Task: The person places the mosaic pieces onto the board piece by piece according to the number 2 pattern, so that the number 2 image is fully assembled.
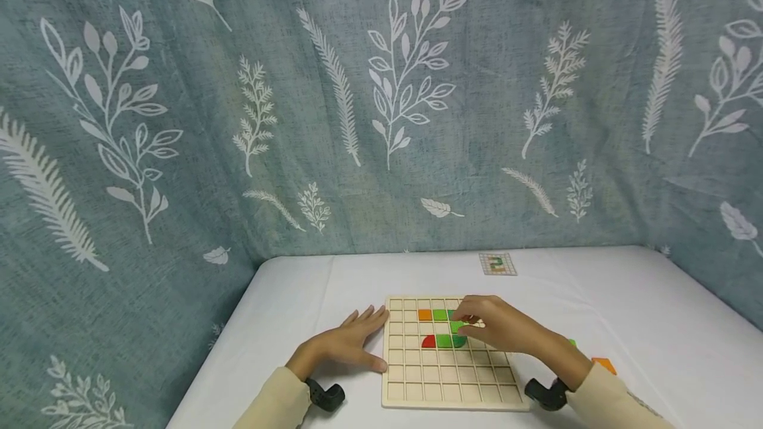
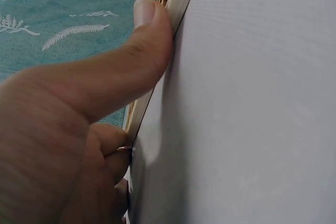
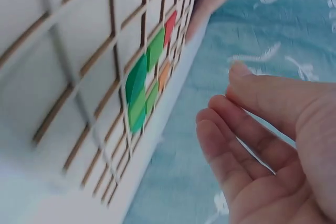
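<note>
A wooden grid board [image 1: 417, 392] lies on the white table. An orange square [image 1: 425, 314], a green square [image 1: 440, 314] and a partly covered dark green piece form its upper row of pieces. Below, a light green square [image 1: 456, 327] sits above a row with a red rounded piece [image 1: 429, 341], a green square [image 1: 444, 341] and a dark green rounded piece [image 1: 459, 341]. My left hand [image 1: 348, 343] rests with spread fingers against the board's left edge. Above the pieces hovers my right hand [image 1: 507, 323]; the right wrist view shows its loosely bent fingers [image 3: 215, 140] holding nothing.
A small pattern card [image 1: 497, 264] with a colored figure on a grid lies at the back of the table. Right of the board, an orange piece [image 1: 605, 365] and a green piece [image 1: 572, 342] lie near my right forearm. A leaf-print curtain [image 1: 357, 118] hangs behind.
</note>
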A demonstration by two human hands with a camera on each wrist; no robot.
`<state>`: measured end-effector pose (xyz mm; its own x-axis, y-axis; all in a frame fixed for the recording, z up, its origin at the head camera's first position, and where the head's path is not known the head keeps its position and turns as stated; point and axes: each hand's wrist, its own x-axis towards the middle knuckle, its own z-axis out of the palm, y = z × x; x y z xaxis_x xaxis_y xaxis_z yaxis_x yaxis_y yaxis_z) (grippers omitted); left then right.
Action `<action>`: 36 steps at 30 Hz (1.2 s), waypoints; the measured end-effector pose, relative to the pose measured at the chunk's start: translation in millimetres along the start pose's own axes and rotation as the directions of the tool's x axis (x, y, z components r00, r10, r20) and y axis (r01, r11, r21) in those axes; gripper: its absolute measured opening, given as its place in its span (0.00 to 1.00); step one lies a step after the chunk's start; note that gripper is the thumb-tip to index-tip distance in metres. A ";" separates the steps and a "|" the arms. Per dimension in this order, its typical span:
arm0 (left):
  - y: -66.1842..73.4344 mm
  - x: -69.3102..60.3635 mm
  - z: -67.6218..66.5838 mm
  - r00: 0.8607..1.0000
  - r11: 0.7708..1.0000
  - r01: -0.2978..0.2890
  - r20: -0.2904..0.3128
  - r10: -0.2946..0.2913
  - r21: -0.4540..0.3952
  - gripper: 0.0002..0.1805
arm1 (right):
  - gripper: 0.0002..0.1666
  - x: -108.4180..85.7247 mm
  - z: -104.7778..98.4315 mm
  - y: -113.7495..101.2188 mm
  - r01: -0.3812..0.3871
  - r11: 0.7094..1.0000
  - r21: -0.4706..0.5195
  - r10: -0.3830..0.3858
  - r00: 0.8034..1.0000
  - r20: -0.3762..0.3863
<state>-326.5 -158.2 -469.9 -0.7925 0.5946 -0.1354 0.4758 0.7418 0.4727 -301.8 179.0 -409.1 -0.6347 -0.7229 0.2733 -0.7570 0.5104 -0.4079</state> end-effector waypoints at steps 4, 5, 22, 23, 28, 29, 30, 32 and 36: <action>0.7 0.8 -0.3 1.000 1.000 -0.004 0.006 0.004 -0.003 0.61 | 0.12 -24.5 -16.8 5.4 -0.031 0.999 -0.017 0.030 0.998 -0.055; 0.6 0.9 -0.1 1.000 1.000 -0.005 0.009 0.005 -0.005 0.61 | 0.12 -30.7 -20.0 7.2 -0.049 0.999 -0.017 0.047 0.997 -0.065; 1.6 -1.9 2.2 1.000 0.999 -0.010 0.018 0.011 -0.032 0.61 | 0.13 -114.2 -50.4 56.7 -0.306 0.951 -0.038 0.301 0.948 -0.104; 1.6 -1.7 2.2 1.000 0.999 -0.011 0.019 0.011 -0.035 0.61 | 0.13 -117.9 -50.7 60.5 -0.328 0.944 -0.039 0.322 0.941 -0.101; 1.7 -1.4 3.0 1.000 0.999 -0.015 0.019 0.016 -0.040 0.61 | 0.13 -131.5 -50.3 75.3 -0.444 0.896 -0.028 0.441 0.895 -0.072; 1.5 -1.4 3.1 1.000 0.999 -0.014 0.019 0.015 -0.039 0.61 | 0.13 -133.3 -50.0 77.4 -0.454 0.891 -0.026 0.451 0.890 -0.062; 1.4 -1.7 3.0 1.000 0.999 -0.015 0.019 0.016 -0.039 0.61 | 0.12 -134.7 -49.5 79.0 -0.465 0.885 -0.025 0.463 0.884 -0.055; 0.9 -1.9 2.5 1.000 0.999 -0.016 0.016 0.016 -0.034 0.61 | 0.11 -136.7 -48.9 81.3 -0.474 0.880 -0.023 0.472 0.880 -0.054; 0.1 -1.8 0.2 1.000 0.999 -0.024 0.000 0.024 -0.030 0.61 | 0.09 -138.3 -49.9 83.8 -0.437 0.899 -0.032 0.433 0.897 -0.083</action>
<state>-324.9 -159.2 -469.8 -0.7810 0.6121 -0.1236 0.4829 0.7175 0.5020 -285.2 344.9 -437.7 -0.9104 -0.3892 0.1404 -0.4082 0.7896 -0.4582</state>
